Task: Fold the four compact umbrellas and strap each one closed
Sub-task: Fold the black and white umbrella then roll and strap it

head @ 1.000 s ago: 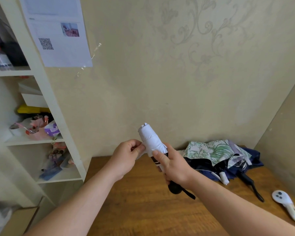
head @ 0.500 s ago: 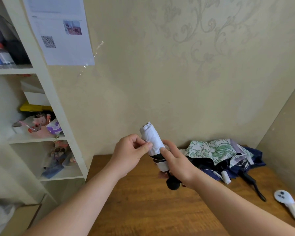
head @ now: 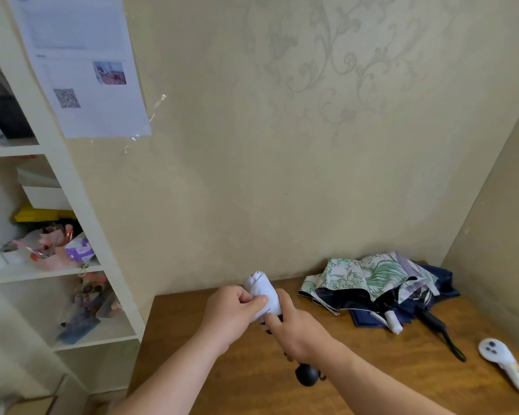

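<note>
Both hands hold the rolled white umbrella [head: 262, 296] above the wooden surface [head: 357, 363].

The left hand [head: 231, 317] pinches its canopy between thumb and fingers; the right hand [head: 297, 330] curls round the shaft. Unfolded umbrellas [head: 369, 283] lie far right.

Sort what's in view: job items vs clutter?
Job:
white umbrella, rolled, held in left hand and right hand
floral umbrella, unfolded on table
navy umbrella, under the floral one

Clutter:
white controller on table
shelf unit with its contents
paper sheet on wall
</note>
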Motion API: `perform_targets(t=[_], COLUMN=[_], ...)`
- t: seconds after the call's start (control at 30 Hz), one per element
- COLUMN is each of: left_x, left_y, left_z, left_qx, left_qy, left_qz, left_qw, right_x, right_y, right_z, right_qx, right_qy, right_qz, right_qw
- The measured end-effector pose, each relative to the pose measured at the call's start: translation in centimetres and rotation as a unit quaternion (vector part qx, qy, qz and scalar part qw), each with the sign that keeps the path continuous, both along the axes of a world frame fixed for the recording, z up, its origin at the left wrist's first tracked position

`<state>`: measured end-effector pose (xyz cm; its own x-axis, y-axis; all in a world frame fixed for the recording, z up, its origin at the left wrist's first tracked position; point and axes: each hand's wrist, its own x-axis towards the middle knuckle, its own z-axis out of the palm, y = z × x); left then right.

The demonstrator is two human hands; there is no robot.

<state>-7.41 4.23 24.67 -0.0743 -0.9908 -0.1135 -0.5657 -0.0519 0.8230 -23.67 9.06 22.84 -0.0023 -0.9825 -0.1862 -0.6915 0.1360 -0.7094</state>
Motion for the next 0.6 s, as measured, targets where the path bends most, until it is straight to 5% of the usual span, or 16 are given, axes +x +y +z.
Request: perform_targets(t=[0.23, 0.43, 0.6], left_x=[-0.5, -0.9, -0.9], left_y=[-0.4, -0.6, -0.8], left_z=[0.4, 1.4, 1.9], left_qx=[0.009, 0.085, 0.06], left_qy=[0.005, 0.162, 0.141], left_qz=[-0.041, -0.071, -0.078], left_qw=[0.999, 0.981, 0.985], right_x=[-0.8, -1.7, -2.1], right_y=[-0.2, -0.8, -0.6], right_z=[-0.8, -0.1, 1.2], right_qx=[-0.044, -0.086, -0.097], right_qy=[0.012, 0.031, 0.013], right_qz=[-0.027, -0.091, -0.095], right_qw=[0.999, 0.992, 0.991])
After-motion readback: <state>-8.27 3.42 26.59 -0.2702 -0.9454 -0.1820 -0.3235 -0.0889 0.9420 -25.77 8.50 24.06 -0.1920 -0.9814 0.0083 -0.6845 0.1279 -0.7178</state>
